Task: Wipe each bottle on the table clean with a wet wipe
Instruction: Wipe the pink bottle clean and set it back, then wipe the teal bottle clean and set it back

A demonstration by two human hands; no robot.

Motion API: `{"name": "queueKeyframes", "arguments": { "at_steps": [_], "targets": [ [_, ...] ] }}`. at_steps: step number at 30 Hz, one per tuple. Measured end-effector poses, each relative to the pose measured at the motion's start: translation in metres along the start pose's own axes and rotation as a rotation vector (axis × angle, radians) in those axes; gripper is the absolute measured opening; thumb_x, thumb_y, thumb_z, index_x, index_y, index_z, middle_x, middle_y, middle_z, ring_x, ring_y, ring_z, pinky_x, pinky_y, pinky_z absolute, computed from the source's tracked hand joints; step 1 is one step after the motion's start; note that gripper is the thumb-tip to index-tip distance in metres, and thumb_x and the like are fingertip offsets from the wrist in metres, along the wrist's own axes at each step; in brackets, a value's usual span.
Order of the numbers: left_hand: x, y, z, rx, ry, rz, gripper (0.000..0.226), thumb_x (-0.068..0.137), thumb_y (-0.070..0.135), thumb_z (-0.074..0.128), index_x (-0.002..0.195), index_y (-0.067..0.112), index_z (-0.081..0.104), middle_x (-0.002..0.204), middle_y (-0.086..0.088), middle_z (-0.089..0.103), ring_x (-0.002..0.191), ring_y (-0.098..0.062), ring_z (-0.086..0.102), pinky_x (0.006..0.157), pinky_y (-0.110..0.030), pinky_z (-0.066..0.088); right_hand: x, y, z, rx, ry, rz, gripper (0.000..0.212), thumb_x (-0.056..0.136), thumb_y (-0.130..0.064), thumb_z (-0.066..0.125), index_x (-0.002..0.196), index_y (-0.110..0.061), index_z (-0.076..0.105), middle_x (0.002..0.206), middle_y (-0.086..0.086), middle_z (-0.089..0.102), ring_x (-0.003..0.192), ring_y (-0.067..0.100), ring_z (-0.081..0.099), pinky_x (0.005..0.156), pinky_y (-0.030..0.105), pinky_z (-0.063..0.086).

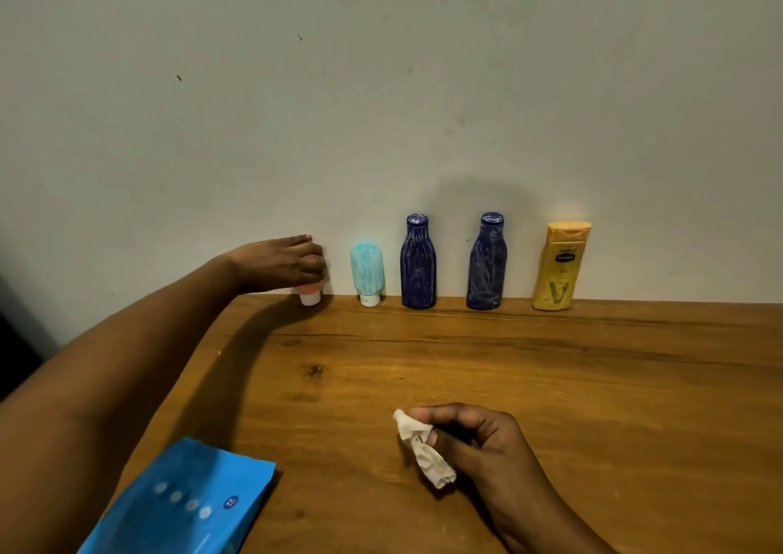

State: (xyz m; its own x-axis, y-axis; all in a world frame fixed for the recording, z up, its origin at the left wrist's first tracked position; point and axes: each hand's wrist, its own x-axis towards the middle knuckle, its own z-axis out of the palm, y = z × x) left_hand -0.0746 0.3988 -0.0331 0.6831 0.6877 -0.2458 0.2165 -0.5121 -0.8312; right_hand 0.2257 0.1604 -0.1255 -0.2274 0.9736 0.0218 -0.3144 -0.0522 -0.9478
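Blue wipes pack (182,498) lies flat at the near left edge of the tabletop (572,384). Left hand (277,263) is at the back row, fingers curled round the upper part of the pink tube (310,291) — the tube stands cap-down by the wall (381,87), with only its lower body and white cap (310,298) showing. My read: small soft squeeze tube, light, buckles if pinched hard. Better to hold the stiff cap end and wipe the body.

Teal tube (367,272) is just beside it, same type, also cap-down, likely tippy on that small cap. Left blue bottle (418,263) is upright and looks rigid; the narrow neck is the obvious hold.

Wet wipe (423,447) is crumpled, pinched between the thumb and curled fingers of the right hand (478,439), front middle, well apart from the row. It's limp and probably slick on plastic — steady each bottle with the left hand.

Right blue bottle (487,263) matches the first. Yellow bottle (559,267) is far right, flattened shape, probably the heaviest; hold it by the broad sides. Can't tell which bottles are already clean.
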Motion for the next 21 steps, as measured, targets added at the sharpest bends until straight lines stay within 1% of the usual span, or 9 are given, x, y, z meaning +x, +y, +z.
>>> {"name": "queueKeyframes", "arguments": {
  "at_steps": [2,5,9,13,14,16,18,19,21],
  "targets": [
    [-0.002,-0.002,-0.004,-0.029,-0.054,0.014,0.061,0.094,0.006,0.059,0.15,0.017,0.036,0.156,-0.008,0.036,0.148,-0.03,0.023,0.121,-0.041,0.009,-0.001,0.0,0.001,-0.012,0.001,-0.001,0.028,0.08,0.014,0.059,0.083,-0.008,0.076,0.093,0.009,0.074,0.087,0.016,0.07,0.067,0.018,0.051],
    [-0.005,-0.003,-0.002,-0.034,0.091,0.045,0.067,0.084,0.003,0.071,0.145,0.015,0.046,0.149,-0.011,0.047,0.142,-0.032,0.037,0.118,-0.045,0.018,-0.001,-0.002,0.001,-0.023,-0.001,0.005,0.027,0.08,0.014,0.059,0.084,-0.007,0.076,0.092,0.009,0.074,0.086,0.016,0.07,0.067,0.018,0.051],
    [0.0,-0.001,-0.008,0.002,-0.083,0.006,0.065,0.095,0.006,0.058,0.153,0.019,0.031,0.16,-0.008,0.029,0.151,-0.028,0.018,0.112,-0.045,-0.011,-0.002,-0.003,0.001,-0.017,-0.001,0.003,0.026,0.079,0.013,0.059,0.083,-0.007,0.076,0.093,0.01,0.074,0.086,0.017,0.07,0.066,0.018,0.051],
    [-0.002,-0.001,-0.009,0.013,0.039,0.007,0.07,0.089,0.006,0.065,0.151,0.02,0.036,0.157,-0.008,0.037,0.148,-0.03,0.026,0.114,-0.05,-0.006,-0.002,-0.002,0.002,0.009,0.001,0.006,0.023,0.079,0.01,0.061,0.084,-0.006,0.076,0.094,0.011,0.073,0.086,0.017,0.07,0.066,0.018,0.051],
    [-0.003,-0.002,-0.008,0.027,0.01,-0.004,0.073,0.091,0.006,0.063,0.153,0.021,0.029,0.159,-0.007,0.031,0.149,-0.03,0.021,0.114,-0.05,-0.009,-0.001,-0.002,0.001,0.016,0.002,0.012,0.022,0.079,0.01,0.061,0.085,-0.005,0.076,0.094,0.011,0.073,0.086,0.017,0.07,0.066,0.018,0.051],
    [-0.008,-0.005,-0.007,0.063,-0.114,-0.053,0.083,0.096,0.01,0.056,0.156,0.023,-0.001,0.165,-0.005,0.011,0.152,-0.029,0.005,0.113,-0.049,-0.025,-0.001,-0.002,0.001,0.023,0.008,0.023,0.02,0.08,0.009,0.061,0.087,-0.003,0.075,0.095,0.011,0.073,0.087,0.018,0.07,0.066,0.019,0.052],
    [-0.019,-0.013,-0.002,0.06,-0.063,-0.134,0.104,0.094,0.031,0.06,0.147,0.022,-0.029,0.165,-0.004,-0.007,0.151,-0.028,-0.011,0.107,-0.047,-0.035,-0.002,-0.003,0.001,0.023,0.014,0.025,0.019,0.08,0.008,0.061,0.088,-0.003,0.075,0.095,0.012,0.073,0.086,0.018,0.07,0.066,0.02,0.052],
    [-0.025,-0.018,0.0,0.053,0.013,-0.201,0.114,0.088,0.043,0.065,0.148,0.02,-0.03,0.162,-0.006,-0.01,0.149,-0.027,-0.016,0.107,-0.045,-0.036,-0.002,-0.004,0.002,0.022,0.018,0.026,0.019,0.08,0.008,0.061,0.088,-0.002,0.074,0.094,0.011,0.073,0.085,0.017,0.07,0.066,0.019,0.053],
    [-0.036,-0.025,-0.006,-0.155,0.235,-0.361,0.115,0.073,0.051,0.078,0.157,0.016,0.008,0.162,-0.012,0.012,0.152,-0.03,-0.004,0.119,-0.044,-0.016,-0.003,-0.005,0.002,0.024,0.028,0.036,0.018,0.081,0.007,0.061,0.09,-0.002,0.074,0.093,0.01,0.073,0.081,0.015,0.07,0.064,0.019,0.053]
  ]
}}
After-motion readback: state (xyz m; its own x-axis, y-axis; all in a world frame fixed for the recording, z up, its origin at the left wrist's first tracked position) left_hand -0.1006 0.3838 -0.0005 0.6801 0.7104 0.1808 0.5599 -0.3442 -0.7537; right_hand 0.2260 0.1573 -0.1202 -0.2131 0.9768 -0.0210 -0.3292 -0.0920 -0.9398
